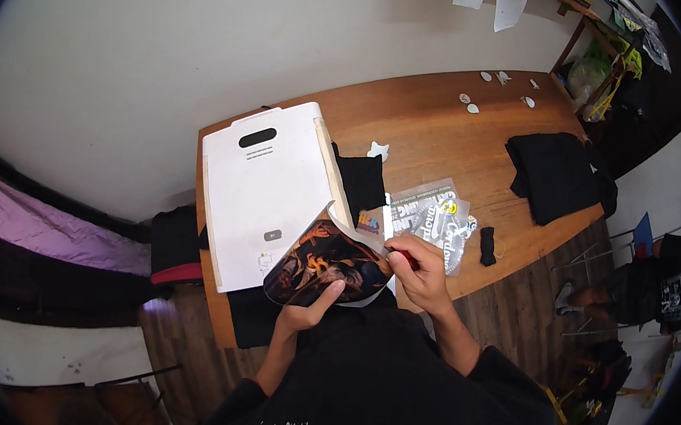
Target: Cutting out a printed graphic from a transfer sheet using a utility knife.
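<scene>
A glossy sheet [321, 265] with a dark picture in orange and brown is bent in front of me, its pale back showing along the curled upper edge. My left hand [310, 312] grips it from below, thumb pressed on the printed face. At the sheet's right edge my right hand [420, 276] is closed around a small tool with a dark red handle [410, 260]. The fingers hide most of that tool, so I cannot tell its exact kind. Right behind the sheet stands a large white machine [278, 182] with a dark oval handle slot.
Clear printed films [439, 214] lie right of the machine, beside black cloth [362, 183]. Folded black garments [553, 176] and a small black roll [487, 246] rest farther right. Paper scraps [473, 109] dot the wooden table [416, 105]. Another person [653, 284] is at the right.
</scene>
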A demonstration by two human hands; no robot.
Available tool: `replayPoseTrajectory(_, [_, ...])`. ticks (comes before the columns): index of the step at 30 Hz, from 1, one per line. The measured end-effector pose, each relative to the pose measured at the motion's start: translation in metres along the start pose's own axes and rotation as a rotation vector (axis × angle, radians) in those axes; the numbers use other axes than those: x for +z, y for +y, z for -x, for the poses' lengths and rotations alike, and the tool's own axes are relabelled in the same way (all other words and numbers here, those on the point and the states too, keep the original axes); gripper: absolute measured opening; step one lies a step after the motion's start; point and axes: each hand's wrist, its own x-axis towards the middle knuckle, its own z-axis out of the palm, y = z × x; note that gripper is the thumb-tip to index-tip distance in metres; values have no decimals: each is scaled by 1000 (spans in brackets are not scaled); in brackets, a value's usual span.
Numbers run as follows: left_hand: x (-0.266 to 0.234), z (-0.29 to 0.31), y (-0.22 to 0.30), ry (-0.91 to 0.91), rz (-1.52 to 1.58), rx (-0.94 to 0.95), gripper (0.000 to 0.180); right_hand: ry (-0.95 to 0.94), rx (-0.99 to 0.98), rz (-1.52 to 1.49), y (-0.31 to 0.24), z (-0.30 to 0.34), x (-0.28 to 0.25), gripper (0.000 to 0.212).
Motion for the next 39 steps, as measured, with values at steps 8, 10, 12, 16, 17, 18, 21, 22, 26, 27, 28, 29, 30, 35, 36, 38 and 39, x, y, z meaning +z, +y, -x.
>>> replayPoseTrajectory(8, [3, 0, 4, 49, 48, -85, 20, -31, 114, 19, 1, -1, -1, 14])
replayPoseTrajectory(10, [3, -1, 3, -32, 47, -67, 20, -50, 108, 15, 0, -2, -3, 14])
replayPoseTrajectory(12, [1, -2, 1, 19, 27, -15, 25, -29, 31, 3, -2, -2, -3, 15])
replayPoseTrajectory(16, [1, 0, 1, -81, -4, -40, 29, -80, 111, 9, -3, -2, -4, 15])
replayPoseTrajectory(17, [1, 0, 2, 7, 24, -30, 28, -87, 93, 25, -3, -2, -5, 16])
replayPoseTrajectory(18, [2, 1, 2, 12, 31, -41, 28, -52, 11, 5, -2, -2, -5, 17])
replayPoseTrajectory(21, [1, 1, 3, 14, 20, -41, 28, -48, -7, 13, -2, -3, -5, 17])
replayPoseTrajectory(22, [1, 0, 2, -68, -23, -36, 29, -85, 61, 45, -2, -3, -5, 17])
replayPoseTrajectory(26, [0, -2, 0, -16, 4, 39, 29, -78, 62, 59, -2, -3, -4, 16])
replayPoseTrajectory(27, [0, -1, 0, -16, -2, 32, 29, -32, -5, 24, -2, -3, -4, 16])
replayPoseTrajectory(28, [0, -1, 0, -95, -38, 12, 29, -71, 64, 56, -2, -2, -3, 16])
replayPoseTrajectory(29, [0, 0, 0, -16, -8, 26, 29, -67, 72, 63, -1, -2, -3, 16])
replayPoseTrajectory(30, [0, 1, 1, -6, -1, -7, 28, -21, 7, 35, -1, -1, -2, 16])
replayPoseTrajectory(35, [4, -1, 3, 63, 24, -57, 19, -20, 112, 51, 1, 3, 3, 16])
replayPoseTrajectory(36, [3, -2, 3, 63, 14, -60, 19, 24, 65, 1, 1, 3, 3, 16])
replayPoseTrajectory(38, [3, -2, 4, 64, 4, -65, 19, -12, 152, 3, 2, 3, 4, 16])
replayPoseTrajectory(39, [4, -1, 5, 69, 6, -81, 18, 27, 86, -52, 1, 2, 3, 17])
